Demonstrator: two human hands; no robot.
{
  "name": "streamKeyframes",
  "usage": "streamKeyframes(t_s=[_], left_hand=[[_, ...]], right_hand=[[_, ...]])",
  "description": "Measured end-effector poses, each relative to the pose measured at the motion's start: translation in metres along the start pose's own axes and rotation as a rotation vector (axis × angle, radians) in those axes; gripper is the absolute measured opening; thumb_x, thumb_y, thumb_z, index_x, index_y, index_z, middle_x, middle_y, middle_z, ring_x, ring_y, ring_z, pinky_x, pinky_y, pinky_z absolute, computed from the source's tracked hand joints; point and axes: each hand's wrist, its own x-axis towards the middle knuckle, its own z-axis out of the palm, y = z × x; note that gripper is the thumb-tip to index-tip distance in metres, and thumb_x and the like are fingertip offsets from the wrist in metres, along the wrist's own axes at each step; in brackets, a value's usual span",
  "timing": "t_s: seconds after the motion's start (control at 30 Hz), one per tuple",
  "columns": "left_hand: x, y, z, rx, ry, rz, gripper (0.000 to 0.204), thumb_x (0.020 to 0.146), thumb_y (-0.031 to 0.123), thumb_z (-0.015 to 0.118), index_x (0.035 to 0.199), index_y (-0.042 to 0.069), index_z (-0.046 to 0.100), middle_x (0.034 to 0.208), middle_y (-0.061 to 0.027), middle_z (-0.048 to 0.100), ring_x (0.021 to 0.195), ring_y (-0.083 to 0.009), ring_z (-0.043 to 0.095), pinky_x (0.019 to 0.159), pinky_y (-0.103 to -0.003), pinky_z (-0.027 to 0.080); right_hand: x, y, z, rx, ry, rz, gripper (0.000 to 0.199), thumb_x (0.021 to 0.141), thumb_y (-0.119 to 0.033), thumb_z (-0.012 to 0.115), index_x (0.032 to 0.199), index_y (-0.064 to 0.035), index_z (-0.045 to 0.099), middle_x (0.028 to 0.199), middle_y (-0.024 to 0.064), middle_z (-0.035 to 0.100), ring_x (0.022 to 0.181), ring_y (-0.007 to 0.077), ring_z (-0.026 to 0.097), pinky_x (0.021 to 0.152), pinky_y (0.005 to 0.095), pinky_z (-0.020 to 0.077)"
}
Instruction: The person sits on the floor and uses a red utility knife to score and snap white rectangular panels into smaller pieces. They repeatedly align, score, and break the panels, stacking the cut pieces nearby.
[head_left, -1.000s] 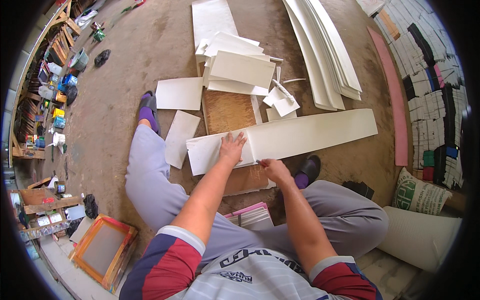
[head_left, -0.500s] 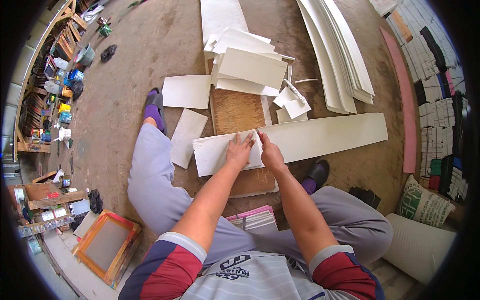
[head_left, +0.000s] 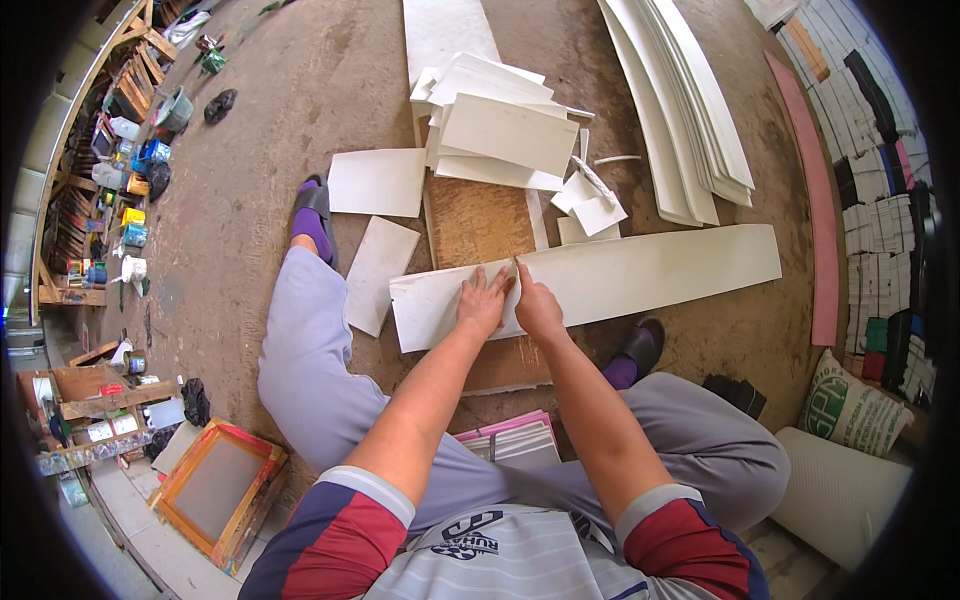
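A long white sheet strip (head_left: pixel 650 265) lies across a worn brown board (head_left: pixel 482 225) on the floor in front of me. My left hand (head_left: pixel 483 303) presses down on the strip's left part, fingers spread; a smaller white piece seems to lie under it, its edge beside my right hand. My right hand (head_left: pixel 540 308) is closed around a thin knife, mostly hidden, its tip at the strip's far edge. Beyond the strip, cut white rectangular pieces (head_left: pixel 510 135) form a loose pile on the board. Two more pieces, one a white rectangle (head_left: pixel 376 180), lie to the left.
Long white strips (head_left: pixel 680 110) are stacked at the far right, near a pink strip (head_left: pixel 808 200). Small offcuts (head_left: pixel 598 212) lie beside the pile. A banded bundle (head_left: pixel 515 440) sits between my legs. Paint containers (head_left: pixel 133 235) and a wooden frame (head_left: pixel 215 490) stand left; a sack (head_left: pixel 850 405) is right.
My right hand has shifted slightly toward the strip's far edge, and the knife shows less. My left hand stays pressed in place.
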Motion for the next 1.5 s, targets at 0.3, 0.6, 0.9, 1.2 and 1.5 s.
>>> streamKeyframes(t_s=[0.3, 0.6, 0.9, 1.2, 1.5], left_hand=[[-0.001, 0.001, -0.001, 0.046, 0.023, 0.000, 0.101, 0.081, 0.051, 0.080, 0.163, 0.026, 0.027, 0.173, 0.0040, 0.014, 0.154, -0.0358, 0.024, 0.111, -0.053, 0.040], [0.002, -0.001, 0.003, 0.034, 0.003, -0.003, 0.103, 0.083, 0.050, 0.079, 0.165, 0.028, 0.021, 0.173, 0.0057, 0.011, 0.155, -0.0361, 0.022, 0.113, -0.058, 0.037], [-0.002, 0.001, -0.002, 0.026, 0.013, -0.004, 0.102, 0.082, 0.049, 0.080, 0.164, 0.027, 0.024, 0.173, 0.0043, 0.012, 0.155, -0.0359, 0.023, 0.115, -0.056, 0.037], [-0.016, -0.013, 0.002, -0.109, 0.129, 0.033, 0.098, 0.081, 0.051, 0.081, 0.161, 0.024, 0.032, 0.171, -0.0008, 0.020, 0.155, -0.0328, 0.022, 0.117, -0.055, 0.035], [-0.050, -0.046, 0.045, -0.495, 0.516, -0.586, 0.091, 0.083, 0.055, 0.077, 0.158, 0.020, 0.039, 0.169, -0.0115, 0.023, 0.155, -0.0362, 0.019, 0.124, -0.052, 0.021]], right_hand=[[-0.028, 0.001, 0.006, -0.023, -0.012, 0.007, 0.068, 0.092, -0.010, 0.053, 0.157, -0.0088, 0.033, 0.096, 0.0305, 0.069, 0.091, 0.0471, 0.070, 0.081, 0.0562, 0.0554], [-0.095, 0.026, 0.028, -0.041, -0.070, 0.065, 0.066, 0.094, -0.014, 0.053, 0.157, -0.0094, 0.034, 0.094, 0.0290, 0.070, 0.089, 0.0484, 0.069, 0.080, 0.0585, 0.0532], [-0.144, 0.031, 0.019, -0.048, -0.137, 0.112, 0.066, 0.093, -0.010, 0.049, 0.157, -0.0113, 0.035, 0.096, 0.0306, 0.070, 0.092, 0.0485, 0.068, 0.084, 0.0587, 0.0528], [-0.133, 0.041, -0.026, -0.003, -0.065, 0.215, 0.044, 0.093, -0.021, 0.056, 0.135, -0.0083, 0.059, 0.103, 0.0269, 0.071, 0.098, 0.0454, 0.069, 0.087, 0.0563, 0.0521], [-0.056, 0.048, 0.018, 0.254, 0.189, 0.227, 0.033, 0.095, -0.025, 0.063, 0.120, -0.0049, 0.058, 0.101, 0.0257, 0.071, 0.100, 0.0456, 0.067, 0.087, 0.0537, 0.0516]])
